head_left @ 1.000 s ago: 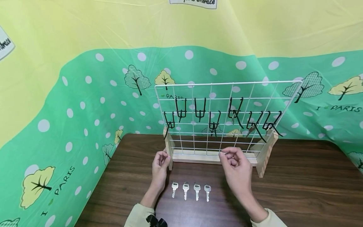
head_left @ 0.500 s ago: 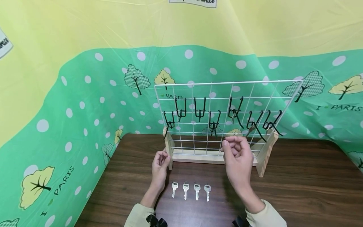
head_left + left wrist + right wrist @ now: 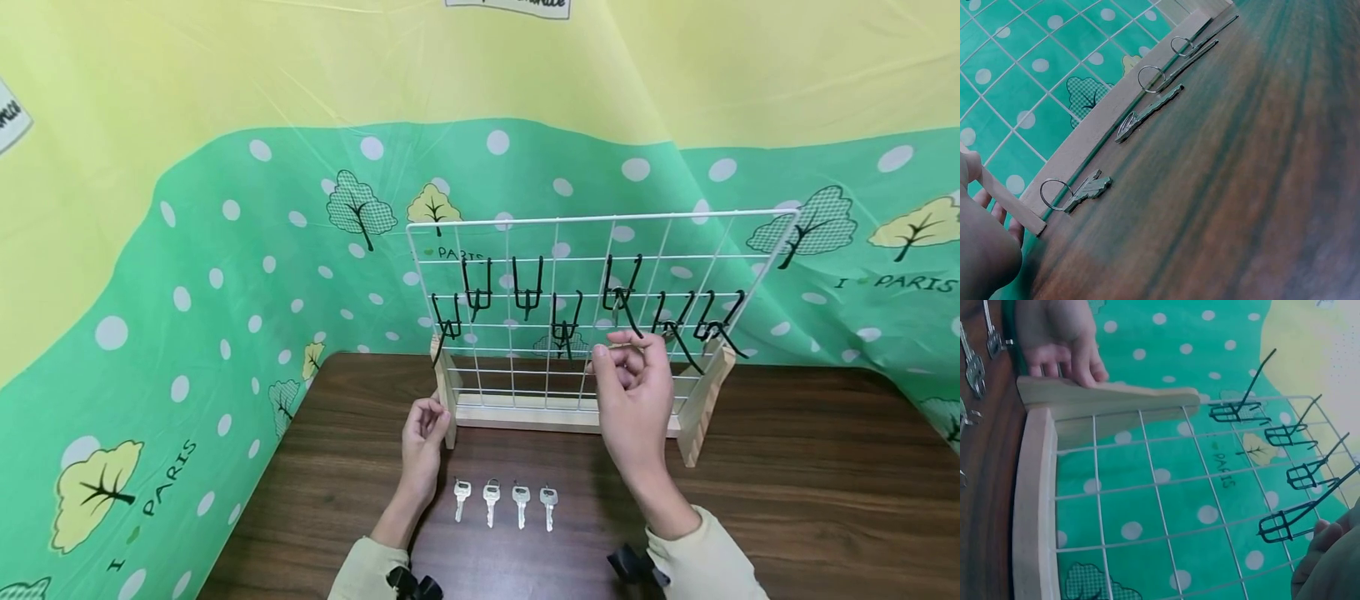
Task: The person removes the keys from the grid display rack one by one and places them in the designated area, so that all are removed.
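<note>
My left hand grips the left wooden foot of a white wire grid rack. My right hand is raised before the grid, fingers loosely curled, thumb near the forefinger, with nothing visible between them. The fingertips are just below a black hook that bears a hanging key. In the right wrist view, the right hand's fingers are close to another black hook. Several silver keys with rings lie in a row on the table, among them a key and a key.
More black hooks stick out from the grid, including a hook at upper left. Their prongs point forward. A wooden foot carries the rack's right end on the dark wooden table. A green and yellow patterned cloth hangs behind.
My right hand has risen from near the rack's base bar toward the hooks, slightly to the right. The left hand, the rack and the keys on the table have stayed in place.
</note>
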{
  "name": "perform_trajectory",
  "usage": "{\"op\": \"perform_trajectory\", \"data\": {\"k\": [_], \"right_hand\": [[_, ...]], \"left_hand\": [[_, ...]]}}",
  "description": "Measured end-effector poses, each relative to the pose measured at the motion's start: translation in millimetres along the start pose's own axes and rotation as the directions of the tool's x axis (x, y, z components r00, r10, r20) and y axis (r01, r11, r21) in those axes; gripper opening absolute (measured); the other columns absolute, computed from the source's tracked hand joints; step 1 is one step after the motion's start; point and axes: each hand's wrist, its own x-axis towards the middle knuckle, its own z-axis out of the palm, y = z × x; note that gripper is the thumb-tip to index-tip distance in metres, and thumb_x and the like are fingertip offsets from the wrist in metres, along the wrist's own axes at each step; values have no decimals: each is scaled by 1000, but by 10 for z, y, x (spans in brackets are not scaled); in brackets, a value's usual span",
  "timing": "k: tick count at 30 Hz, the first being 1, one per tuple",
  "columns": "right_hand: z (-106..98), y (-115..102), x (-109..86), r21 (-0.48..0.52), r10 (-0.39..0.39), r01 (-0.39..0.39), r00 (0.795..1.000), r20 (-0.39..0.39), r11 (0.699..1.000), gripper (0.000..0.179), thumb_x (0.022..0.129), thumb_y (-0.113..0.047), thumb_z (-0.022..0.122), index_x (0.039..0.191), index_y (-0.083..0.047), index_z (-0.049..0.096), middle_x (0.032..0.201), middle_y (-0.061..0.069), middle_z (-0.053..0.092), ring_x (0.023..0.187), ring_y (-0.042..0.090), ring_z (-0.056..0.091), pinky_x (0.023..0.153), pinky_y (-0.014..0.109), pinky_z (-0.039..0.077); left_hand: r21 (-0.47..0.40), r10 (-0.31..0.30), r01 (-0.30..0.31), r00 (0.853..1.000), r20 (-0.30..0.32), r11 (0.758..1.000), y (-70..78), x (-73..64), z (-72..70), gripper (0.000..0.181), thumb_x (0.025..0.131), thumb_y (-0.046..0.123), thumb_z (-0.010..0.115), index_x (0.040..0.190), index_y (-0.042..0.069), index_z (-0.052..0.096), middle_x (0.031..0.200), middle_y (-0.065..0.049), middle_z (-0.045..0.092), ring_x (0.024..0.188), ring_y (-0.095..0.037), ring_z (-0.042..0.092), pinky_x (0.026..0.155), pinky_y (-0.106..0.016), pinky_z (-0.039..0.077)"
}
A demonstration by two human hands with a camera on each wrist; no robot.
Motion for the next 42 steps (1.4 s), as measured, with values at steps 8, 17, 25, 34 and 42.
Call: {"op": "perform_trajectory", "data": {"k": [8,17,25,34,42], "right_hand": [[24,-4,66,-56,11,-13,999,-30,998,25,104,3,70,125,3,56,81,-3,66,62,7,60,59,17,48],[69,-12,119,-55,12,-16,998,-61,998,27,106,-2,69,127,4,52,77,-1,57,57,6,47,55,19,39],[108,-2,203,-46,18,-22,996,-84,999,27,106,-4,70,126,-7,53,78,3,52,58,8,45,54,21,37],[137,6,294,-86,10,-20,992,-125,996,27,104,-6,74,122,-13,56,76,7,48,60,10,41,58,24,37],[153,9,317,11,0,2,987,-163,1000,18,105,-3,70,118,-10,60,74,6,47,57,8,39,54,21,35]], "left_hand": [[3,5,-5,1000,4,1000,-12,16,7,22,105,-10,62,115,-21,46,114,0,61,124,-6,61,102,-19,51],[-8,-1,1,1000,5,1000,-4,13,0,27,106,-7,64,116,-23,44,117,-3,62,119,-7,61,101,-19,51],[4,-5,5,1000,-7,1000,0,8,-3,24,105,-13,60,117,-24,44,113,-1,61,123,-6,61,103,-18,50],[2,-7,7,1000,-3,1000,9,1,-2,26,105,-10,62,117,-24,44,114,-5,61,117,-7,61,101,-19,50],[-4,-12,12,1000,-7,1000,0,5,-4,30,105,-7,65,117,-24,44,113,-6,61,117,-7,61,101,-19,50]]}}
